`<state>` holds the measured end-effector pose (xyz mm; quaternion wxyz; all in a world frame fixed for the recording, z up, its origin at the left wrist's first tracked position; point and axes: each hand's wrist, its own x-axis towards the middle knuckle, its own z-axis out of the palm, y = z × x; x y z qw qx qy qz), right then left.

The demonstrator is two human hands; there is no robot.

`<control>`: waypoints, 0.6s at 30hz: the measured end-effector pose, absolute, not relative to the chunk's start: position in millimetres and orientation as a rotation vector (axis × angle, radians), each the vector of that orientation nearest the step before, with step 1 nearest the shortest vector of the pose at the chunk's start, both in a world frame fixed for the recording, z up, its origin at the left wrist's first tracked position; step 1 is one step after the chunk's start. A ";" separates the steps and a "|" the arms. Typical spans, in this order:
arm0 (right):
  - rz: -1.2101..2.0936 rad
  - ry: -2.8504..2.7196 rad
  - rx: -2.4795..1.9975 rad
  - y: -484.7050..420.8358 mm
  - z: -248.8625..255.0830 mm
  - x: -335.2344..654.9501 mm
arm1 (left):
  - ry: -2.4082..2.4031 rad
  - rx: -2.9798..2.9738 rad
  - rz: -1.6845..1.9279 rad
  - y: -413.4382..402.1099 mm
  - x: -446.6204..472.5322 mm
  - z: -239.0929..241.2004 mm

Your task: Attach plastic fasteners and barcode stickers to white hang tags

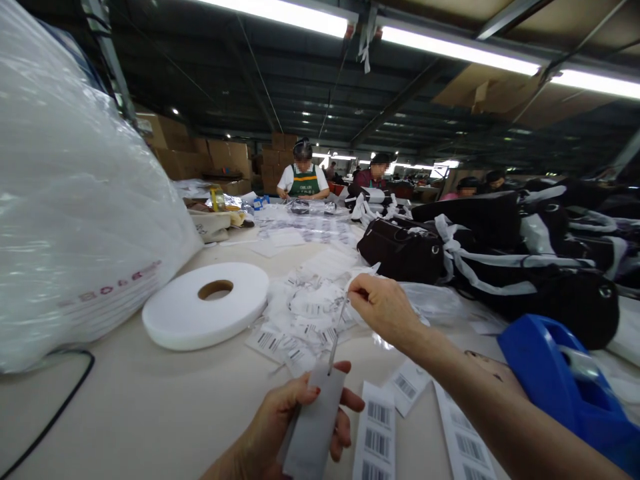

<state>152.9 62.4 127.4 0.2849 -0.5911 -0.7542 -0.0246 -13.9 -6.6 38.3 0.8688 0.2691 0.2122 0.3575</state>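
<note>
A grey hang tag (pixel 316 427) lies in my left hand (pixel 285 413), gripped between thumb and fingers near the bottom of the head view. From a hole in its top edge a thin string (pixel 336 340) runs up to my right hand (pixel 383 303), whose fingertips are pinched on its upper end. Behind the string spreads a loose heap of small white barcode tags (pixel 310 320). Just right of my left hand are strips of barcode stickers (pixel 377 433), and a second strip (pixel 463 433) lies partly under my right forearm.
A white tape roll (pixel 200 327) lies flat at left beside a bulky clear plastic bag (pixel 90 220). On the right are a blue tape dispenser (pixel 555 373) and black bundles tied with white strips (pixel 475 253). Across the table a co-worker in a green apron (pixel 305 181) handles something.
</note>
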 end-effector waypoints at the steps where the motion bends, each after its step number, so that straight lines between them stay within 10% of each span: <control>1: -0.063 -2.026 -1.603 63.1 122.9 153.5 | 0.489 0.532 0.738 -9.7 -13.9 37.9; 18: 0.061 -2.306 -1.824 61.2 39.6 153.0 | 0.762 0.110 0.580 -50.7 -19.2 34.7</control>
